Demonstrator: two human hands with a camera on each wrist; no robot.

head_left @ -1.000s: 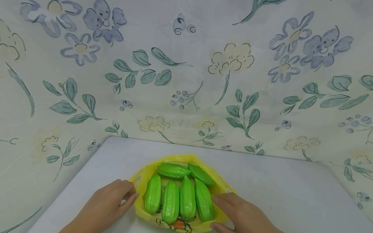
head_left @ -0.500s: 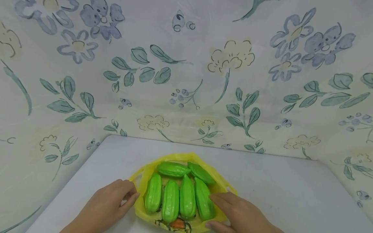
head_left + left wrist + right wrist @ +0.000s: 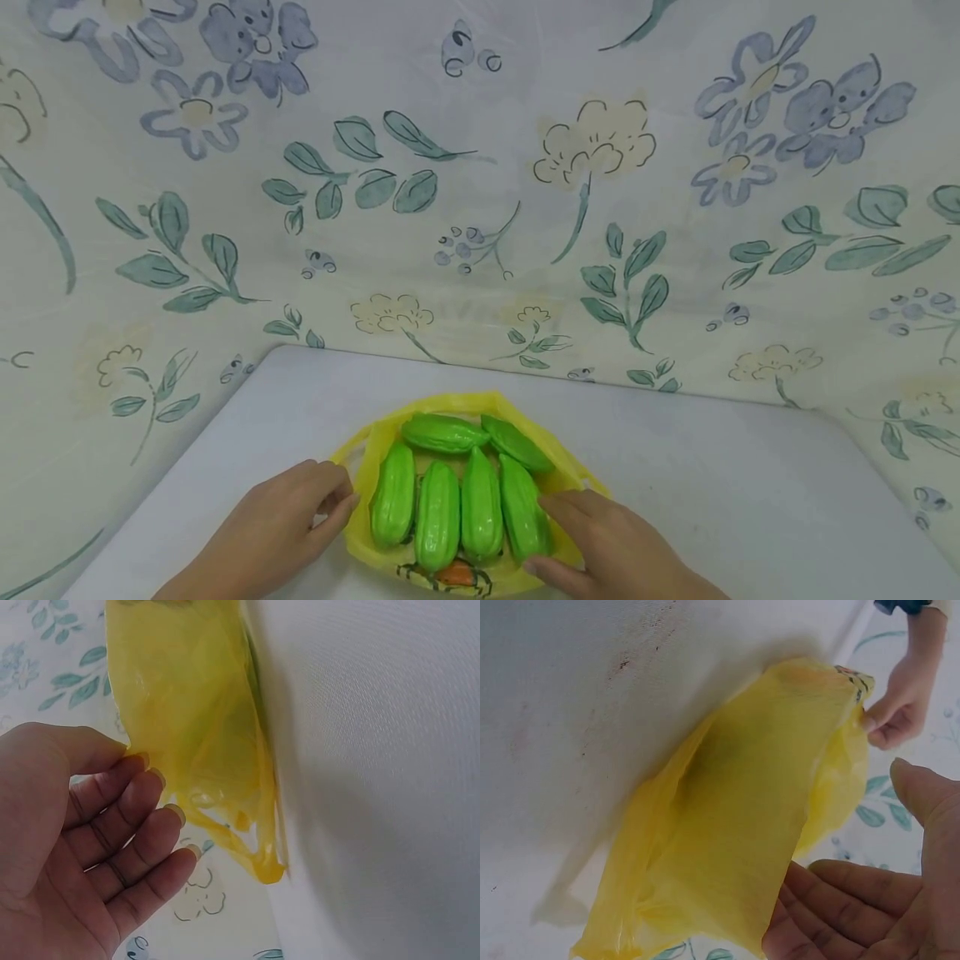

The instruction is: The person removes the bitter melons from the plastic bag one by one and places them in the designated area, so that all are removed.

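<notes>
A yellow plastic bag point(image 3: 360, 533) lies with its mouth spread wide in the head view. Inside are several glossy green, ridged, elongated fruits or vegetables point(image 3: 438, 517), pointed at one end; their exact kind is unclear. At the bag's left edge, my left hand point(image 3: 288, 508) pinches the rim between thumb and index finger, as the left wrist view shows with the thumb tip point(image 3: 112, 752) on the film. My right hand point(image 3: 622, 542) is at the right rim, its straight fingers point(image 3: 840, 900) touching the bag's edge. Its thumb point(image 3: 919, 784) stands apart from them.
The bag rests on a white table point(image 3: 712, 492). Behind and beside the table hangs a pale cloth with a floral print point(image 3: 480, 167). One of the bag's handle loops point(image 3: 266, 866) droops by the left hand. Dark specks point(image 3: 622, 664) mark the tabletop.
My right hand has shifted slightly left, its thumb moving inward over the bag's near right edge. The left hand keeps its pinch. The fruits or vegetables stay in place within the bag.
</notes>
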